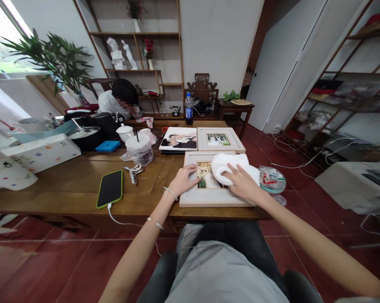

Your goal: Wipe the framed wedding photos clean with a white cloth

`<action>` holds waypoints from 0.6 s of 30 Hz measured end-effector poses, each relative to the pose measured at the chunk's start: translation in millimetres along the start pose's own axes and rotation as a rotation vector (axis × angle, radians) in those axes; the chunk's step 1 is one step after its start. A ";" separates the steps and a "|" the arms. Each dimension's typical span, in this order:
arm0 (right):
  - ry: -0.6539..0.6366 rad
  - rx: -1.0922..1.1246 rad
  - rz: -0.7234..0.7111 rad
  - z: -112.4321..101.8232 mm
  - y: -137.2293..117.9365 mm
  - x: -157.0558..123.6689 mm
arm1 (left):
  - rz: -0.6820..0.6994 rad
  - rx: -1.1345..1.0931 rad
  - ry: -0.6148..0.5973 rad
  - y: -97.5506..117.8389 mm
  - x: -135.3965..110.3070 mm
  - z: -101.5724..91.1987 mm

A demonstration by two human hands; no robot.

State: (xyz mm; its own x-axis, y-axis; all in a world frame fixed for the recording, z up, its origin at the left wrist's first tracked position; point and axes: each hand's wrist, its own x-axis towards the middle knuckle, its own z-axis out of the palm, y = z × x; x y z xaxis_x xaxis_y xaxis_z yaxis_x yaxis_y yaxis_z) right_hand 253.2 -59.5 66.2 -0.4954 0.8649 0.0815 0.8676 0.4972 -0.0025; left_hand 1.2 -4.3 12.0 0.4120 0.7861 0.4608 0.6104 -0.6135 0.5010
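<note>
A pale wooden picture frame (190,198) with a small photo lies flat at the near edge of the wooden table (76,185). My left hand (184,179) rests on the frame's left border, fingers spread flat and holding nothing. My right hand (243,183) presses down on a white cloth (228,166) that covers the right part of the frame's glass, fingers laid over it.
A second framed photo (220,139) and a photo print (180,139) lie further back. A phone in a green case (110,188) charges on the left, beside a metal clip (133,171). A lidded cup, teapot, boxes and pans stand at left. A person sits across the table.
</note>
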 end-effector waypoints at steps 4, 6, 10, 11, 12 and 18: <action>0.075 -0.046 0.085 0.6 32.5 42.8 | -0.011 -0.004 -0.011 0.0 0.3 -0.8; 0.068 -0.050 0.096 -0.2 40.4 59.8 | -0.013 -0.002 -0.020 0.4 0.3 -1.3; 0.017 -0.064 0.034 -0.8 37.2 69.0 | -0.036 -0.004 -0.024 0.9 0.0 -0.9; 0.007 -0.070 0.007 -1.7 33.4 64.9 | -0.043 -0.008 -0.022 0.9 -0.1 -0.6; -0.008 -0.072 -0.023 -3.4 28.9 58.5 | -0.047 -0.011 -0.021 0.9 -0.2 -0.2; -0.210 0.074 -0.180 -27.1 -7.8 -10.1 | -0.036 -0.016 -0.018 0.9 0.2 0.6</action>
State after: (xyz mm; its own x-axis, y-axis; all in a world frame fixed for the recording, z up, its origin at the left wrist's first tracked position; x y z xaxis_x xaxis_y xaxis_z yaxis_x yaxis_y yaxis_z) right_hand 252.6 -74.0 92.4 -0.6458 0.7539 -0.1210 0.7633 0.6411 -0.0796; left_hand 2.2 -4.6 12.1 0.4019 0.8089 0.4292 0.6144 -0.5857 0.5286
